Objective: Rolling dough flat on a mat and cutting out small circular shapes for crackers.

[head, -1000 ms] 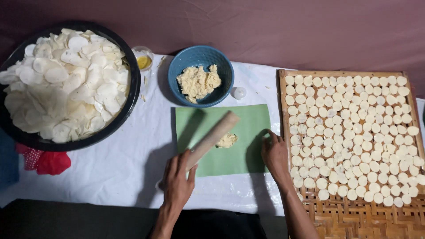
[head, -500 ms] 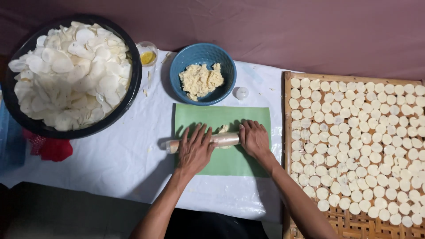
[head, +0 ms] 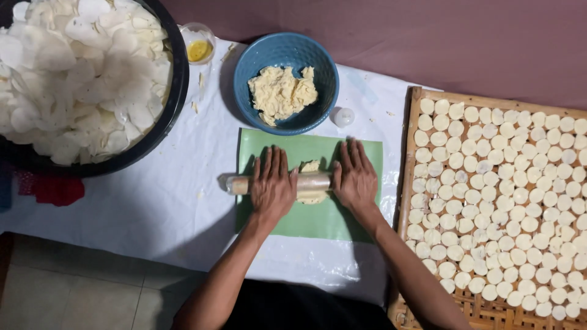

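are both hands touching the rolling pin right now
Touching. The head view shows the left hand and right hand pressed flat on the rolling pin.

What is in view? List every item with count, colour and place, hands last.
rolling pin: one, pale wood, lying across the green mat under both hands
dough piece: one, cream, on the mat beneath the pin
green mat: one, green, centre of the white sheet
white sheet: one, white, covering the work surface
blue bowl: one, blue, above the mat, holding cream dough
black tub: one, black, top left, heaped with thin white slices
small cup: one, clear with yellow contents, between tub and bowl
woven tray: one, tan, right side, covered with many small pale discs
red cloth: one, red, below the tub
left hand: flat on the pin
right hand: flat on the pin
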